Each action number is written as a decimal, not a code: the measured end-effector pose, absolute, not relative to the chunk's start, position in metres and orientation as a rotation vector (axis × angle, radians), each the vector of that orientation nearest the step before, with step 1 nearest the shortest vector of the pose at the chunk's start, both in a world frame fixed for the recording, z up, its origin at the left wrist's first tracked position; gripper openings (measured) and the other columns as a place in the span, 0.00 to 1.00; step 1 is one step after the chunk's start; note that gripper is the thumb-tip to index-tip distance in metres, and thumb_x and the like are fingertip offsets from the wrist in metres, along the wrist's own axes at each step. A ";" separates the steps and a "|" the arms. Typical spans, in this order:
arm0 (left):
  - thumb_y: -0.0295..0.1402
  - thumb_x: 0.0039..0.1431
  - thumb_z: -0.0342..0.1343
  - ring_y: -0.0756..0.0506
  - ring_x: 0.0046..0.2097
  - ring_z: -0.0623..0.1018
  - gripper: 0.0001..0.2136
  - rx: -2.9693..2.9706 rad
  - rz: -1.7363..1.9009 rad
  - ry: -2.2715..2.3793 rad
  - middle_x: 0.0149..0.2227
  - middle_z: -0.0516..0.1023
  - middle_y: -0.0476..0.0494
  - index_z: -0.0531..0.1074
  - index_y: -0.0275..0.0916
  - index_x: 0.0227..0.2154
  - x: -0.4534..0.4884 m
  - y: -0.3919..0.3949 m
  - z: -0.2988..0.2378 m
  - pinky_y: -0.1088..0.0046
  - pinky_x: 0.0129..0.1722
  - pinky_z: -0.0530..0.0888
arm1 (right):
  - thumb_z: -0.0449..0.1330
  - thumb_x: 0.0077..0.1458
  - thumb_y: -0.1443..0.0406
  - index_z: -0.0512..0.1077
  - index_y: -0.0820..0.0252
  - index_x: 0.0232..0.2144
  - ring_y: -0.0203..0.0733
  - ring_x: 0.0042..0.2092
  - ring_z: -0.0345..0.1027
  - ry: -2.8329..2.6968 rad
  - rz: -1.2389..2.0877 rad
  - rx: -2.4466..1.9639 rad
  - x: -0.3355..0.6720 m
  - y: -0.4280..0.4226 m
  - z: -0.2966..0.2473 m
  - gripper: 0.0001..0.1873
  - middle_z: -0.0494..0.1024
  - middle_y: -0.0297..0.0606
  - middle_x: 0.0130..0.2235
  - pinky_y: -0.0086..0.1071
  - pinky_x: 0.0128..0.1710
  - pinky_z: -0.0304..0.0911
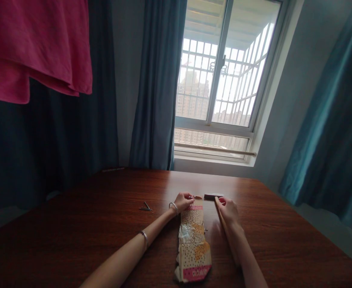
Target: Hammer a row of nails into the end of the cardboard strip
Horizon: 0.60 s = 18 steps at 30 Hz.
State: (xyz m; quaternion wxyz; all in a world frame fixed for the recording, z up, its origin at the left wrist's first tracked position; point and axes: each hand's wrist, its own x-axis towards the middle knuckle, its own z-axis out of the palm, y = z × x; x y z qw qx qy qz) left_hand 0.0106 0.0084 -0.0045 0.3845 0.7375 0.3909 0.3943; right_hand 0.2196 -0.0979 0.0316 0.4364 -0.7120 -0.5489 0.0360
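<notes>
A long, flat piece of patterned cardboard [194, 240], cream with pink bands and dark specks, lies lengthwise on the table before me. Its near edges look torn and layered. At its far end, my left hand [183, 202] is closed in a pinch on a small, thin item, too small to name for certain. To the right of the cardboard, my right hand [228, 210] grips a hammer [213, 197] by its wooden handle, close to the dark head. The hammer head is beside the cardboard's far end, apart from it. Several nails [146, 207] lie left of my left hand.
The brown wooden table [82, 232] reaches to the wall under a barred window [218, 80]. Blue curtains [160, 88] hang at both sides. A pink cloth [40, 44] hangs at upper left. A tiny metallic piece [206, 230] lies against the cardboard's right edge.
</notes>
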 end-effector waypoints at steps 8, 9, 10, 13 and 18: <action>0.37 0.43 0.55 0.49 0.28 0.72 0.14 1.841 1.027 0.952 0.26 0.76 0.44 0.75 0.31 0.29 0.010 0.010 -0.006 0.77 0.27 0.67 | 0.53 0.43 0.62 0.75 0.62 0.28 0.45 0.31 0.71 -1.388 -0.009 -1.917 0.242 -0.111 0.018 0.13 0.77 0.48 0.28 0.29 0.28 0.60; 0.37 0.43 0.55 0.49 0.28 0.72 0.14 1.837 1.028 0.947 0.26 0.76 0.44 0.75 0.31 0.29 0.010 0.010 -0.005 0.77 0.27 0.67 | 0.52 0.43 0.62 0.75 0.62 0.29 0.45 0.31 0.71 -1.387 -0.009 -1.929 0.242 -0.111 0.018 0.14 0.77 0.48 0.29 0.29 0.28 0.60; 0.37 0.43 0.55 0.49 0.28 0.72 0.14 1.835 1.027 0.944 0.26 0.76 0.43 0.75 0.31 0.29 0.010 0.009 -0.005 0.77 0.27 0.67 | 0.52 0.43 0.62 0.75 0.62 0.30 0.45 0.32 0.71 -1.384 -0.001 -1.952 0.242 -0.111 0.019 0.14 0.78 0.48 0.29 0.29 0.29 0.60; 0.37 0.43 0.55 0.49 0.28 0.72 0.14 1.841 1.014 0.955 0.26 0.76 0.43 0.75 0.30 0.29 0.009 0.007 -0.002 0.77 0.27 0.66 | 0.53 0.44 0.61 0.74 0.63 0.32 0.45 0.34 0.71 -1.383 0.077 -2.068 0.242 -0.112 0.023 0.15 0.78 0.48 0.32 0.29 0.31 0.60; 0.36 0.41 0.56 0.50 0.28 0.71 0.13 1.876 1.005 0.955 0.26 0.76 0.44 0.75 0.30 0.28 0.009 0.005 0.000 0.78 0.28 0.65 | 0.54 0.45 0.55 0.72 0.62 0.34 0.48 0.39 0.70 -1.491 0.261 -2.277 0.234 -0.121 0.028 0.19 0.76 0.48 0.36 0.30 0.33 0.59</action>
